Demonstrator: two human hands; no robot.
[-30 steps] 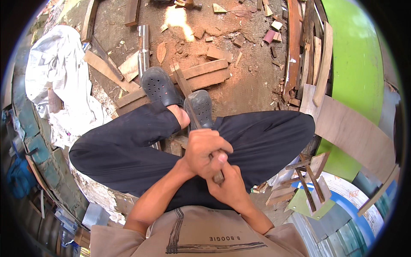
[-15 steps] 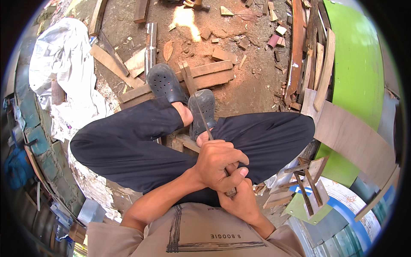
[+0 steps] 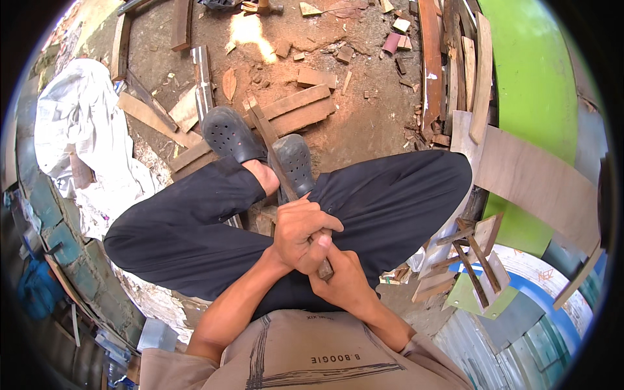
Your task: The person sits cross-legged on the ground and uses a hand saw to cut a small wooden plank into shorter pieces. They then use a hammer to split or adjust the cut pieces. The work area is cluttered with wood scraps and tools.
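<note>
Between my knees I hold a long, narrow brown strip (image 3: 283,177) that looks like wood. It slants from my lap up and left toward my feet, its far end lighter in colour. My left hand (image 3: 300,233) is closed around its near part. Just below, my right hand (image 3: 343,278) presses against the left one and closes about the near end; most of its fingers are hidden. A short stub of the strip (image 3: 325,269) pokes out between the hands. The far end lies over or beside my dark clogs (image 3: 229,133); contact there cannot be made out.
Wooden boards (image 3: 296,112) lie on the dirt floor (image 3: 370,123) beyond my feet, with scattered offcuts. On the left is a crumpled white cloth (image 3: 81,123). Long planks (image 3: 431,71) and a green panel (image 3: 530,71) line the right side, with a small wooden frame (image 3: 478,266) nearer me.
Both hands have shifted slightly left with the strip, which has turned from nearly edge-on to show its broad face. The whole view has shifted a little too.
</note>
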